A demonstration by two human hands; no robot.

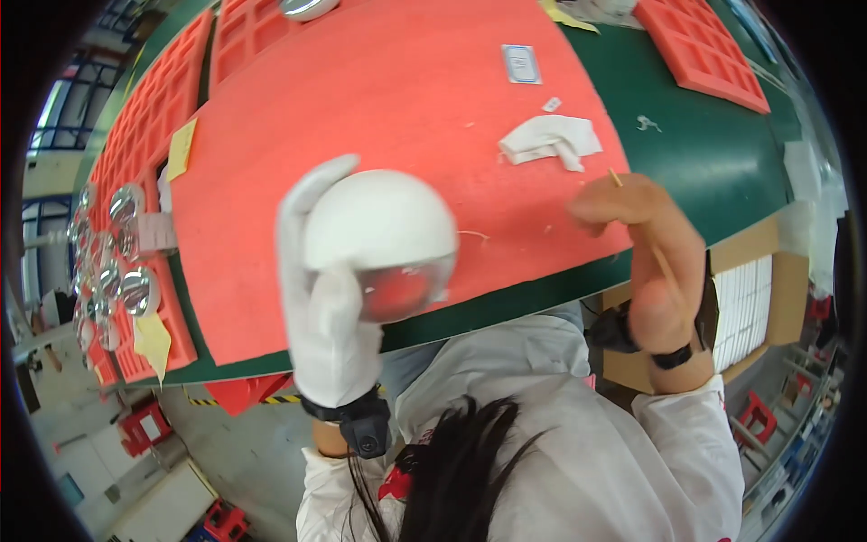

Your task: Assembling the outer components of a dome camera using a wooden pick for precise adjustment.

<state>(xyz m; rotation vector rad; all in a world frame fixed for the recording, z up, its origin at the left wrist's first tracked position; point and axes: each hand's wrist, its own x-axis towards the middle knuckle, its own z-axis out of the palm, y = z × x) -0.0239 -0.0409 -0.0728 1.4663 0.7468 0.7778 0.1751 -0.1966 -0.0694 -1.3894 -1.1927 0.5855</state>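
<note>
My left hand [331, 334], in a white glove, is wrapped round a dome cover [379, 217], holding it above the red mat. The cover has a glossy white rounded upper part and a see-through, shiny lower part [397, 291]. Off to the right, my bare right hand [632, 203] is curled, its fingers closed round a thin wooden stick [616, 178]. One end of the stick pokes up past the knuckles, and its length runs back along the wrist. Its other end is not clear. The two hands are apart.
The red foam mat [379, 99] covers much of the green table [686, 172]. A crumpled white cloth [551, 140] and a small label card [521, 64] lie on it. Several clear domes [140, 291] fill red trays at left. An open cardboard box [788, 303] stands at right.
</note>
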